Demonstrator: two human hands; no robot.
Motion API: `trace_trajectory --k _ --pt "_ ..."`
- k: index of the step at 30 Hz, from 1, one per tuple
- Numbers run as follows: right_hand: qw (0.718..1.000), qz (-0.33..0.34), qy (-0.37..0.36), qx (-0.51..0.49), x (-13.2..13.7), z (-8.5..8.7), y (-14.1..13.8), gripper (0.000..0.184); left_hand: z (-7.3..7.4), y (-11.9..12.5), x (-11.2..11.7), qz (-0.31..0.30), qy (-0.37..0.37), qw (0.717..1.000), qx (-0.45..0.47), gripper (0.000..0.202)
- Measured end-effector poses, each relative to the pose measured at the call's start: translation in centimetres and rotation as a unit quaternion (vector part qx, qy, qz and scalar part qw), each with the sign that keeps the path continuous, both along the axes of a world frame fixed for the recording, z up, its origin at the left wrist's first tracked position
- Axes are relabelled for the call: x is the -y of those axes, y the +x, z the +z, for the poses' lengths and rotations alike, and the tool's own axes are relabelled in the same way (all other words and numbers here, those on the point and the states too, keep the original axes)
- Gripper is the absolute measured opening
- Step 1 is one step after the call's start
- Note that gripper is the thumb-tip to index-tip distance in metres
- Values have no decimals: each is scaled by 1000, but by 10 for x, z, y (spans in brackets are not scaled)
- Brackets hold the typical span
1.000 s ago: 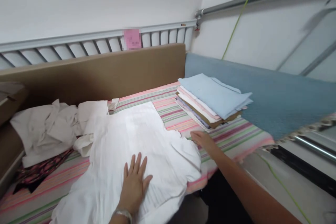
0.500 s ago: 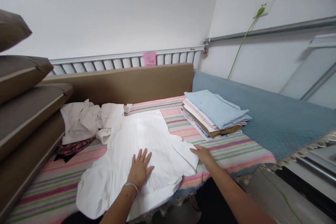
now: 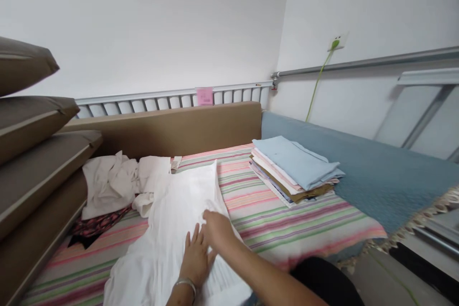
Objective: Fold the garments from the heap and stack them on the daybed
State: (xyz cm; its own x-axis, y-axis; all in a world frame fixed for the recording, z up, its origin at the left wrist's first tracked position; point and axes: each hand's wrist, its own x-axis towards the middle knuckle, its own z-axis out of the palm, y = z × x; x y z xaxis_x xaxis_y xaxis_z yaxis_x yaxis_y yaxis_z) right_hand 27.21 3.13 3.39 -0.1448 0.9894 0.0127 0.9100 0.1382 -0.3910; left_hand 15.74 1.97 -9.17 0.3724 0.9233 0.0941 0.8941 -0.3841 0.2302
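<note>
A white shirt (image 3: 172, 220) lies spread on a striped cloth, its right side turned over onto its middle. My left hand (image 3: 195, 256), with a silver bracelet at the wrist, presses flat on the shirt with fingers spread. Just beyond and to its right, my right hand (image 3: 217, 229) pinches the folded-over part of the shirt; its fingertips are partly hidden. The two hands are close together. To the right sits a stack of folded clothes (image 3: 296, 162), light blue on top with pink, white and brown layers below.
Crumpled off-white clothing (image 3: 114, 181) lies at the left over a dark patterned cloth (image 3: 100, 222). Brown cushions (image 3: 39, 153) are piled at the left edge. A brown backrest (image 3: 179, 126) and a blue padded side (image 3: 322, 143) border the striped cloth (image 3: 272, 229).
My right hand has moved left, carrying the shirt's right side over onto its middle. My left hand stays flat on the shirt. The view has tilted slightly upward.
</note>
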Motion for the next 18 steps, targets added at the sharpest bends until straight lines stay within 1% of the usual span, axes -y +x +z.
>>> trace_trajectory --k 1,3,5,6,8,13,18 --pt "1000 15 -12 8 4 -7 -11 21 2 0 1 -1 -10 1000 9 52" --pt "999 25 -24 12 9 -23 -22 20 7 1 3 -7 -27 999 31 48" --pt "999 19 -34 2 12 -34 -25 21 10 2 4 -9 -37 998 49 46" --pt "999 16 -39 -5 12 -36 -24 21 11 3 4 -9 -40 998 53 46" --pt "999 8 -48 -16 12 -37 -23 20 13 4 5 -8 -42 997 58 46" --pt "999 4 -54 -6 12 -29 -24 20 13 3 6 -6 -36 998 58 42" --pt "998 26 -52 -14 23 -38 -19 21 12 4 7 -10 -37 996 79 34"
